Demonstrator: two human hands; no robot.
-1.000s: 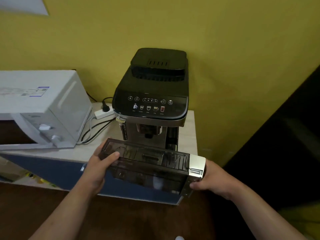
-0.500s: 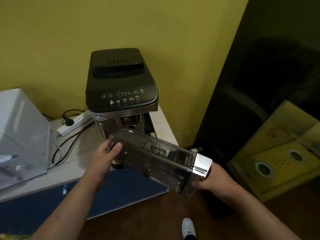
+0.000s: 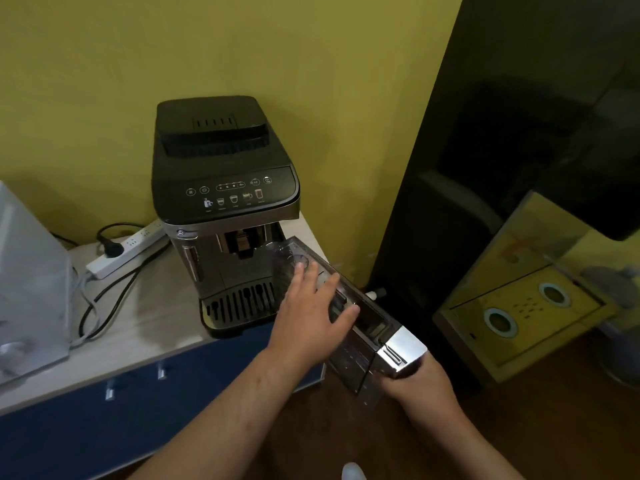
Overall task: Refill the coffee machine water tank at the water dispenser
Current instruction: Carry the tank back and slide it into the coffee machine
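The clear, dark-tinted water tank [image 3: 360,337] with a silver end cap is out of the black and silver coffee machine [image 3: 225,209] and held in the air at the counter's right end. My right hand [image 3: 415,386] grips it from below at the silver end. My left hand [image 3: 311,313] lies flat on the tank's top with fingers spread, not gripping. The tank points away from me, its far end beside the machine's drip tray. No water dispenser is identifiable in view.
A white power strip [image 3: 128,247] with black cables lies on the light counter [image 3: 156,323] left of the machine. A white appliance [image 3: 27,299] stands at far left. A dark glossy panel [image 3: 485,168] and a yellow box [image 3: 526,306] stand to the right.
The view has swung right and the tank has turned end-on, moving to the right of the machine. My left hand left the tank's far end and now rests open on its top.
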